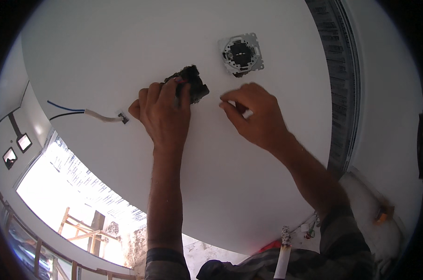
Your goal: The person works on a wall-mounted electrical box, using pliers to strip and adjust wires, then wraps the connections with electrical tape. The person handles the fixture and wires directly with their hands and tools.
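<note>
We see two hands working at a white wall.

Our left hand [167,109] presses a black socket insert [193,83] against the wall [104,56], fingers curled over its lower edge. Our right hand [256,114] hovers just beside it, thumb and forefinger pinched on something small and pale that we cannot make out. Above the right hand, a round black socket in a square grey metal frame [241,54] sits mounted on the wall. Left of the hands, a white cable [102,116] with blue and black wires sticks out.
</note>
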### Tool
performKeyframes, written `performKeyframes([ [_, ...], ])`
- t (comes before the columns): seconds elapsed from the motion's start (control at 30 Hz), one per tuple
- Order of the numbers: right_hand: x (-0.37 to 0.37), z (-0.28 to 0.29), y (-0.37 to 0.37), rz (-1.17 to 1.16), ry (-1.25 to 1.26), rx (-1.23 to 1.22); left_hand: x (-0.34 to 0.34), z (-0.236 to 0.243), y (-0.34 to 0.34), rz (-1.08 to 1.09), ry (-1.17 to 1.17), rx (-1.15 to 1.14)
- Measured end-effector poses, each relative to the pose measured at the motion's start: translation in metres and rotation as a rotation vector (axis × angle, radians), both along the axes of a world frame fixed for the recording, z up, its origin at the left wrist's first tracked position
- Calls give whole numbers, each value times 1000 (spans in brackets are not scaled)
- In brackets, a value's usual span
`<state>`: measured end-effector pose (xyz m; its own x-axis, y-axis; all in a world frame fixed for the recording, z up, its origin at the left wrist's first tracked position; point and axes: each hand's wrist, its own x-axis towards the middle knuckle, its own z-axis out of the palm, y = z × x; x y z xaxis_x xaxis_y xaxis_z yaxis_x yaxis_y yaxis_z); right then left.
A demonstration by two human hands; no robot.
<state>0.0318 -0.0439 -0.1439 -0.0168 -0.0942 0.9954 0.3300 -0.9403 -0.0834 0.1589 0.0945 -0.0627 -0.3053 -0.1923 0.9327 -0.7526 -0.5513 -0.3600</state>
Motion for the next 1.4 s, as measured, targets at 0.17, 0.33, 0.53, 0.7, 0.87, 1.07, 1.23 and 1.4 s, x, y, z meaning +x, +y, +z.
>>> performKeyframes([
  [0.17, -6, -34, -3, 244, 120, 157, -1, 3, -5, 66, -69, 1],
  [0.33, -26, -56, 2, 459, 124, 225, -26, 0, -2, 121, -95, 11],
  [0.53, -78, -82, 17, 576, 198, 323, -83, -19, 14, 131, -119, 116],
  [0.7, -50, -62, 4, 601, 118, 230, -61, 9, 12, 114, -125, 163],
  [0.87, -47, -65, -4, 620, 121, 228, -56, 11, 12, 112, -123, 200],
  [1.07, -36, -62, -8, 611, 131, 199, -44, 14, 6, 61, -150, 186],
  [1.23, -24, -60, -7, 562, 117, 189, -37, 17, 2, 48, -156, 150],
  [1.4, -22, -66, -4, 527, 138, 173, -33, 7, 6, 91, -141, 85],
])
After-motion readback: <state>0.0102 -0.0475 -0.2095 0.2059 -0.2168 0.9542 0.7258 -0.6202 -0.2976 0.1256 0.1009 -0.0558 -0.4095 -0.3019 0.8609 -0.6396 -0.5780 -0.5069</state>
